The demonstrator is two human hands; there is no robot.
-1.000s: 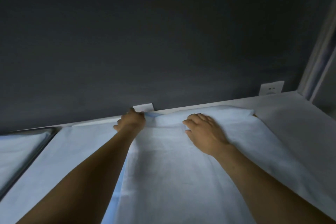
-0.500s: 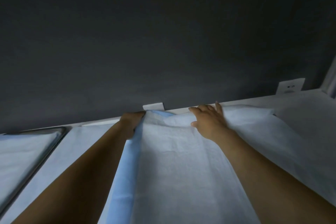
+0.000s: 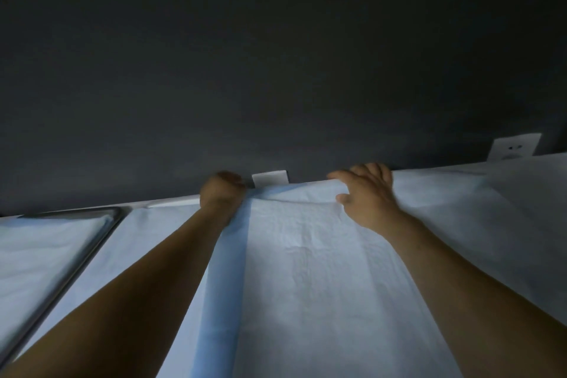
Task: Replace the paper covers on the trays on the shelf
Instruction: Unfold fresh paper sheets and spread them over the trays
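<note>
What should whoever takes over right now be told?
Left hand grips the sheet at its far left corner, by the wall.
Right hand lies on the sheet's far edge; grip unclear.
The sheet is spread out from the wall, with a blue strip showing along its left side.
The tray on the left already holds paper.
Left to do: probably seat the far edge and flatten the left side.
</note>
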